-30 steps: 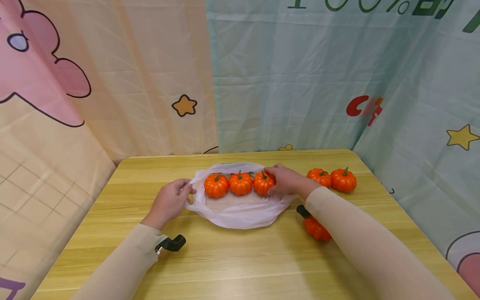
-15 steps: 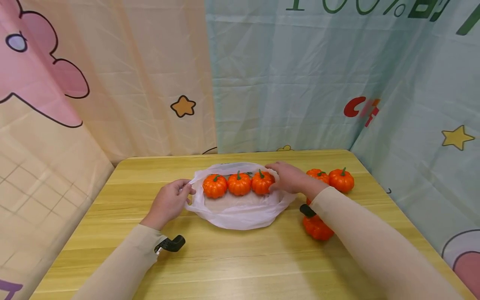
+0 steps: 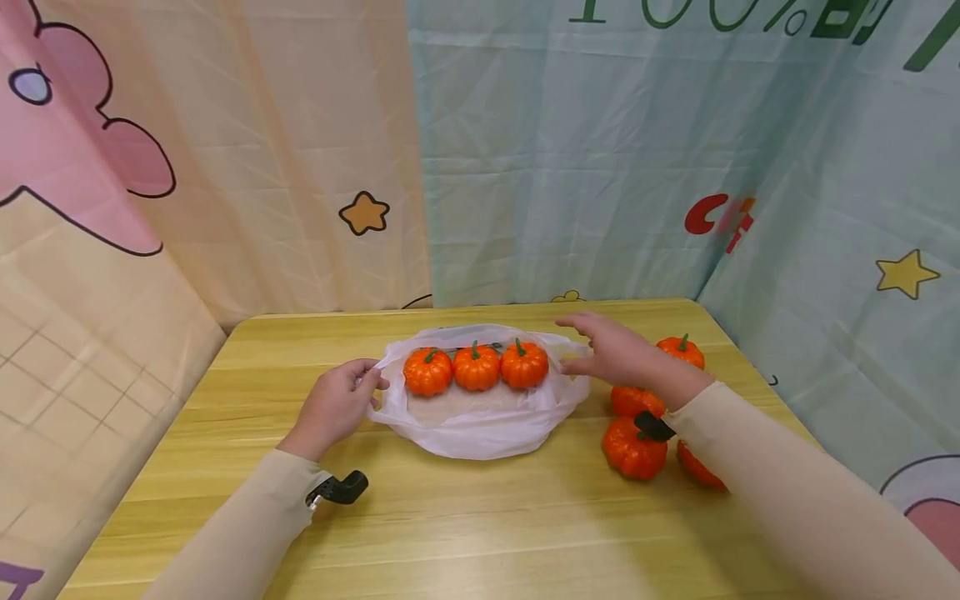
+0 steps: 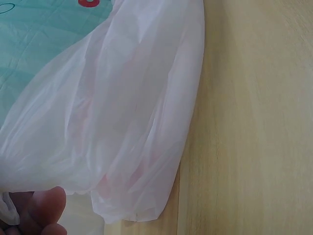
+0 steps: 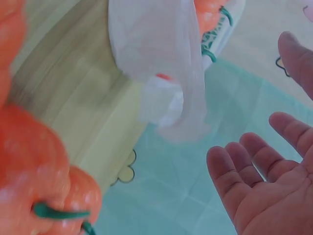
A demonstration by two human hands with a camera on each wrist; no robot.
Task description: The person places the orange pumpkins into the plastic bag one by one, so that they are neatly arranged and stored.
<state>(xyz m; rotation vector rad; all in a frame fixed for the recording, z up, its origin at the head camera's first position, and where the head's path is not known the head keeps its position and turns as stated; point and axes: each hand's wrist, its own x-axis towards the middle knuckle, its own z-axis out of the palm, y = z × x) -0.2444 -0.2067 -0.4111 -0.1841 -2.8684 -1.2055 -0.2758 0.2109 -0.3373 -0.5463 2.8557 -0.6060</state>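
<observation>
A thin white plastic bag [image 3: 480, 429] lies spread on the table with its mouth facing up. Inside, three small orange pumpkins with green stems sit in a row: a left one [image 3: 428, 372], a middle one [image 3: 476, 368] and a right one [image 3: 524, 367]. My left hand [image 3: 337, 408] pinches the bag's left edge between thumb and fingers; in the left wrist view the thumb tip [image 4: 49, 204] shows below the plastic. Over the bag's right edge is my right hand [image 3: 618, 354], fingers spread and holding nothing, as the right wrist view also shows.
Several more pumpkins stand right of the bag, among them one at the back [image 3: 682, 350] and one nearer the front [image 3: 635, 450], partly behind the right forearm. Wooden table [image 3: 450, 533] extends in front. Printed curtains [image 3: 570, 167] hang behind and at both sides.
My right hand has let go of the bag's right pumpkin, opened its fingers and moved away to the right. The left hand keeps its hold on the bag edge.
</observation>
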